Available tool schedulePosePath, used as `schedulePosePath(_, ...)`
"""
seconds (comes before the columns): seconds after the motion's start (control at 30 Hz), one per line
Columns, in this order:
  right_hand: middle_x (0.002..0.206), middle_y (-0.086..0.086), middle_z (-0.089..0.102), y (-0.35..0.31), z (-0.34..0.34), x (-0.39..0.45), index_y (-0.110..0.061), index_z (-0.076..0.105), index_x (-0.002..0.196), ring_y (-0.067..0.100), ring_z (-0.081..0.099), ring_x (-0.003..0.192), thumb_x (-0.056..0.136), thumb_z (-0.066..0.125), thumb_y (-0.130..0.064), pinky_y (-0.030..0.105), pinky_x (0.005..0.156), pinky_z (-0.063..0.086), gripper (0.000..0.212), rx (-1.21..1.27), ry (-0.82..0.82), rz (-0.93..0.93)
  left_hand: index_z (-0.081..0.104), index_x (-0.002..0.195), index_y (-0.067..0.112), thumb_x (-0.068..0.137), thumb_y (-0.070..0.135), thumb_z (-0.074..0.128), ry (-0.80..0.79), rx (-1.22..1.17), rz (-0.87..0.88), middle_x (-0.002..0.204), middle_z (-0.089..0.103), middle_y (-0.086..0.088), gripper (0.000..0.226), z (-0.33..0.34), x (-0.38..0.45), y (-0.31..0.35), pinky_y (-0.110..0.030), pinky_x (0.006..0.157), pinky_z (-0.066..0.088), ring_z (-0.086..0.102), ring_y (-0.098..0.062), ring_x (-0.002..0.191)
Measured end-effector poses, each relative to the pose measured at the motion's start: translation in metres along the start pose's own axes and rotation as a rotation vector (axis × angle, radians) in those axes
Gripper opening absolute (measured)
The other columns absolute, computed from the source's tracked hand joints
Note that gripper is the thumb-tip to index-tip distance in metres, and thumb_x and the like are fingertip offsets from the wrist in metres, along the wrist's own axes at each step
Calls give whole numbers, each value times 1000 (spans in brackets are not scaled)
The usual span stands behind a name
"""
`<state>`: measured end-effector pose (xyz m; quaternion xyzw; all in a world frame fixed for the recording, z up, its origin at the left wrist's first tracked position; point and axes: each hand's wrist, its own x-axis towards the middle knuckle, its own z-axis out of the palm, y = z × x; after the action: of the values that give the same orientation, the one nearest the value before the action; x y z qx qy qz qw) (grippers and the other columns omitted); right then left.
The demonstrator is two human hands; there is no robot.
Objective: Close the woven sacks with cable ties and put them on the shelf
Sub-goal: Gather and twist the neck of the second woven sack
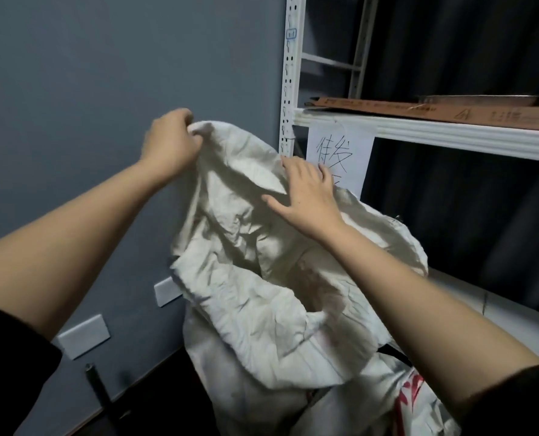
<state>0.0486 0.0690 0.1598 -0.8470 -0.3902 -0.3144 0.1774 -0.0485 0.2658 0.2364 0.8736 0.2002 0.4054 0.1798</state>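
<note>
A white woven sack (261, 278) is held up in front of a white metal shelf (450, 136), with its crumpled mouth gaping wide and facing the camera. The upper left corner of the sack's rim is pinched by the left hand (170, 143), whose fingers are curled tightly round the fabric and lifted above the rest of the opening. The right hand (306, 193) is laid flat against the far side of the rim, its fingers straight and spread, so that the cloth is pressed rather than grasped. The lower part of the sack is seen hanging down to the bottom of the view, where red print (409, 391) is visible on white material just beside it; whether that print belongs to the same sack cannot be told. A flattened piece of brown cardboard (419, 110) is lying on the upper board of the shelf, and a sheet of paper (340, 155) with handwritten characters is hung from the shelf's front edge, partly hidden by the right hand. Behind the sack a grey wall (73, 89) is seen, with 2 white plates (84, 336) fixed low on it.
</note>
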Motion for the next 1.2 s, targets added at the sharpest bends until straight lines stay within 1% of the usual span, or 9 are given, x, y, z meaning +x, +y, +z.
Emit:
schedulePosePath(0.13, 147, 5, 39, -12, -4, 3, -12, 33, 145, 21, 31, 138, 88, 50, -43, 45, 115, 10, 67, 99, 281, 44, 50, 66, 12, 84, -3, 49, -259, -841, -454, 53, 54, -6, 24, -12, 10, 28, -19, 39, 47, 55, -12, 40)
schedulePosePath(0.23, 143, 5, 43, -21, -10, 5, -12, 38, 142, 20, 37, 134, 87, 51, -39, 41, 113, 17, 62, 182, 330, -6, 52, 72, 7, 88, -9, 44, -274, -1151, -545, 69, 58, -7, 24, -10, 4, 44, -25, 48, 56, 64, -11, 52)
schedulePosePath(0.43, 95, 2, 57, -40, -9, -7, -18, 61, 88, 22, 51, 88, 83, 54, -37, 35, 76, 31, 22, 79, 496, -99, 56, 88, 3, 81, -13, 51, -176, -1281, -582, 77, 58, -11, 19, 6, 8, 54, -28, 52, 58, 63, -19, 70)
schedulePosePath(0.53, 83, 1, 58, -57, 6, -14, -19, 62, 74, 25, 52, 81, 81, 47, -57, 36, 70, 28, 41, -60, 359, -89, 57, 112, -4, 74, -16, 57, -164, -1325, -615, 80, 61, -14, 40, 12, 11, 60, -27, 52, 57, 64, -21, 70)
schedulePosePath(0.73, 110, 1, 53, -79, 37, -28, -16, 49, 106, 25, 49, 103, 64, 52, -82, 42, 83, 34, 78, 136, 29, 353, 47, 129, -4, 75, -14, 53, -21, -1358, -701, 113, 64, -21, 55, 22, 15, 73, -33, 49, 56, 67, -28, 89)
schedulePosePath(0.93, 122, 1, 51, -91, 43, -21, -19, 45, 116, 25, 48, 116, 78, 65, -52, 41, 92, 33, 54, 403, 39, 578, 34, 103, 9, 87, -4, 49, 130, -1500, -735, 123, 55, -21, 26, 28, 6, 103, -39, 58, 59, 63, -28, 101)
schedulePosePath(1.0, 125, 1, 48, -92, 33, -19, -20, 45, 119, 24, 46, 119, 86, 47, -48, 40, 94, 33, 44, 416, 35, 560, 33, 94, 13, 85, -6, 50, 148, -1516, -724, 122, 55, -20, 27, 32, 6, 105, -33, 56, 59, 60, -26, 92)
schedulePosePath(1.1, 130, 4, 42, -100, 12, -20, -16, 44, 125, 24, 42, 120, 60, -3, -52, 39, 95, 33, 88, 459, 114, 567, 30, 81, 16, 82, -8, 54, 176, -1533, -736, 121, 54, -20, 33, 35, 8, 104, -33, 57, 60, 59, -26, 89)
schedulePosePath(1.2, 123, 5, 46, -108, 14, -20, -18, 54, 109, 27, 45, 111, 60, 6, -48, 42, 89, 36, 76, 429, 242, 540, 30, 80, 16, 82, -6, 54, 193, -1528, -742, 122, 53, -20, 32, 38, 7, 108, -39, 67, 61, 61, -29, 98)
